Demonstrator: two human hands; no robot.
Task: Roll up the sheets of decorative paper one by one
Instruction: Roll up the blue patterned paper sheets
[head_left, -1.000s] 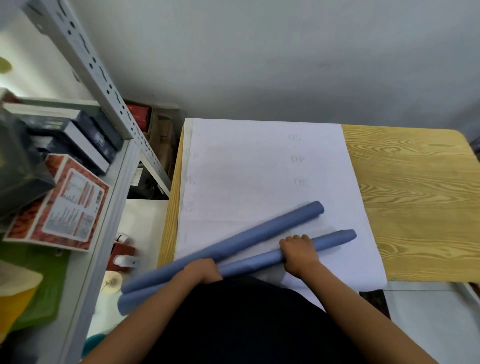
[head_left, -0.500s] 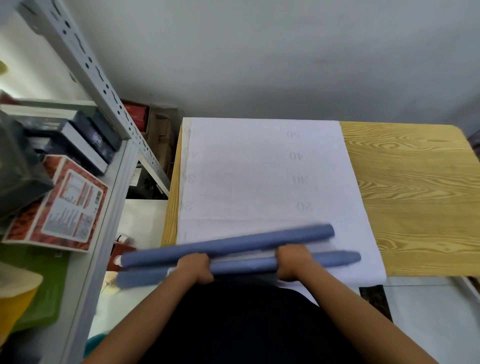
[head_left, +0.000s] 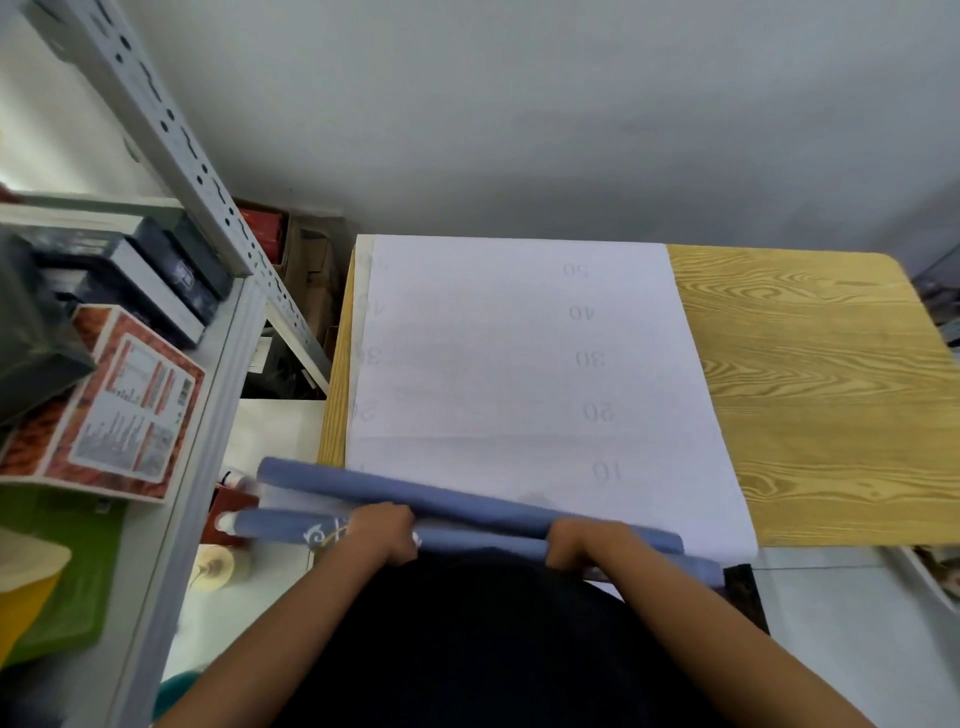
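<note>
Lower centre of frame: both hands grip the near blue-grey paper roll (head_left: 291, 524) at the bench's front edge. Left hand (head_left: 383, 531) has its fingers curled round it near a white ornament print; right hand (head_left: 582, 540) is clamped on the same roll further right. Hands are well apart along its length. Just beyond, touching or nearly touching, the second blue-grey paper roll (head_left: 467, 501) lies slightly slanted, its left end overhanging the bench. Both look fully rolled, so two sheets seem done. Further up, the flat white sheet with faint printed numbers (head_left: 519, 353) lies spread over the left part of the yellow wood-grain bench (head_left: 810, 395), not yet rolled; a second sheet edge seems to peek out beneath at its left. So at least one remains. Left of frame: grey metal shelf rack (head_left: 171, 135) with boxes.
</note>
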